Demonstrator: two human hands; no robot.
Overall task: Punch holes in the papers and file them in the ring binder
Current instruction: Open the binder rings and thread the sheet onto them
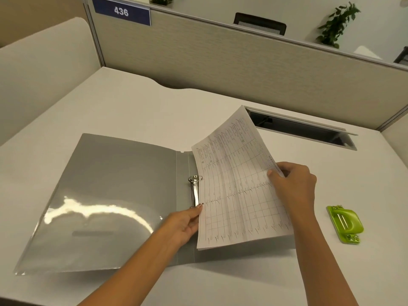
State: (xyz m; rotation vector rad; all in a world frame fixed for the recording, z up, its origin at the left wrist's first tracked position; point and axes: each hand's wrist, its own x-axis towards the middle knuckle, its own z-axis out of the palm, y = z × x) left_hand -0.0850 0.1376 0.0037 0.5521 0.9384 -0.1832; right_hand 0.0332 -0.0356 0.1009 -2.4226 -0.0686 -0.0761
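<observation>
A grey ring binder (114, 195) lies open on the white desk, its metal ring mechanism (195, 191) upright along the spine. A thin stack of printed table sheets (238, 191) hovers tilted over the binder's right half, its left edge next to the rings. My left hand (187, 224) pinches the stack's lower left edge, just below the ring mechanism. My right hand (293, 186) grips the stack's right edge, thumb on top. A green hole punch (344, 224) rests on the desk to the right, apart from both hands.
A cable slot with a raised lid (304, 127) is set into the desk (132, 111) behind the papers. Beige partition walls (198, 60) close off the back and left. The desk's front edge runs along the bottom of the view.
</observation>
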